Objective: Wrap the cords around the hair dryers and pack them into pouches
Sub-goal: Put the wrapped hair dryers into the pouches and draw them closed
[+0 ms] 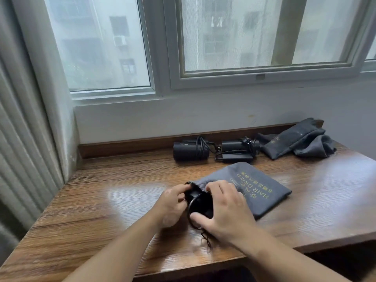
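Observation:
A grey pouch [258,188] with gold lettering lies on the wooden table [114,192], its mouth towards me. A black hair dryer [200,202] sticks partly out of that mouth. My left hand [173,204] pinches the pouch's rim at the left side. My right hand [225,210] grips the rim on the right, thumb against the dryer's round end. A black drawstring [205,238] trails below my right hand. Two more black hair dryers, one on the left [188,151] and one on the right [237,149], lie at the back with cords wound round them.
Several empty grey pouches [299,139] lie heaped at the back right, against the white wall under the window. A curtain [24,119] hangs at the left. The table's front edge [183,269] runs just under my forearms.

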`<control>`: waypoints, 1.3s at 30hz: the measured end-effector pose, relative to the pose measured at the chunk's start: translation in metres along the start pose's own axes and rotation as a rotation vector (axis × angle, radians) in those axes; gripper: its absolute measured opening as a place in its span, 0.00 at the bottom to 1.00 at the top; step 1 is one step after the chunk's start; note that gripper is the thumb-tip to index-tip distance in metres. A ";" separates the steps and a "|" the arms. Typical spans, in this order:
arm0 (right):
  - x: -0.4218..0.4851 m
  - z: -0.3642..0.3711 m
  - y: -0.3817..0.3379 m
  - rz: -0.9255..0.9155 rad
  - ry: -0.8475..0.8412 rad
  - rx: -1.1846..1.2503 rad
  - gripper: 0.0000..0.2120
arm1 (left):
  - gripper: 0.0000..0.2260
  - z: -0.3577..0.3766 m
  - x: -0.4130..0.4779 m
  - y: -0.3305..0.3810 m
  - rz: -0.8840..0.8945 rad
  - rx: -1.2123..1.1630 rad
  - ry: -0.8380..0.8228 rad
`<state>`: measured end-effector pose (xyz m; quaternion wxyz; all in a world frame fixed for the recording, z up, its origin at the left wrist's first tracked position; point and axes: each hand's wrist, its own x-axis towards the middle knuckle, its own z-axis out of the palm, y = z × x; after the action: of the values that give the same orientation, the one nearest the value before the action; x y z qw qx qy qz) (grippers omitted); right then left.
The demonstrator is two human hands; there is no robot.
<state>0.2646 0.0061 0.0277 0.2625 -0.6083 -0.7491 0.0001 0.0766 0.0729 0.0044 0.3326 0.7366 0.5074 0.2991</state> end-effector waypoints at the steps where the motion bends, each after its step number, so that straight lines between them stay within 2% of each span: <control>1: -0.004 0.007 -0.006 0.005 0.013 -0.059 0.35 | 0.21 0.001 0.001 -0.005 -0.003 -0.016 0.042; 3: -0.006 0.017 -0.012 0.026 0.047 -0.109 0.40 | 0.17 0.000 -0.002 -0.014 -0.007 -0.039 0.107; 6: -0.001 0.022 -0.014 0.028 0.096 -0.104 0.38 | 0.10 -0.005 -0.010 -0.016 -0.027 -0.071 0.212; 15: 0.016 0.015 0.008 0.059 0.070 -0.097 0.35 | 0.19 0.002 -0.039 -0.022 0.105 0.053 0.218; 20: 0.022 0.010 0.030 0.058 0.102 -0.195 0.34 | 0.19 -0.001 -0.044 -0.021 0.165 0.143 0.248; 24: 0.024 0.012 0.043 0.084 0.176 -0.255 0.27 | 0.15 0.000 -0.046 -0.022 0.190 0.175 0.257; 28: 0.019 0.001 0.052 0.295 -0.005 -0.186 0.25 | 0.23 0.001 -0.047 -0.027 0.132 0.228 0.311; 30: 0.011 -0.001 0.053 0.354 -0.082 -0.099 0.21 | 0.20 0.000 -0.048 -0.023 0.083 0.211 0.352; 34: -0.010 -0.007 0.052 0.304 -0.060 0.169 0.17 | 0.22 0.003 -0.045 -0.002 0.008 0.061 0.334; 37: -0.008 -0.027 0.053 0.294 -0.005 0.220 0.15 | 0.14 0.003 -0.036 0.005 0.065 0.192 0.364; 39: 0.004 -0.043 0.056 0.307 0.032 0.246 0.16 | 0.10 -0.003 -0.029 0.012 0.039 0.163 0.382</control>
<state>0.3323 0.0108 0.0488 0.3436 -0.6787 -0.6375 0.1223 0.0722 0.0428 0.0129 0.1638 0.7006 0.5692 0.3978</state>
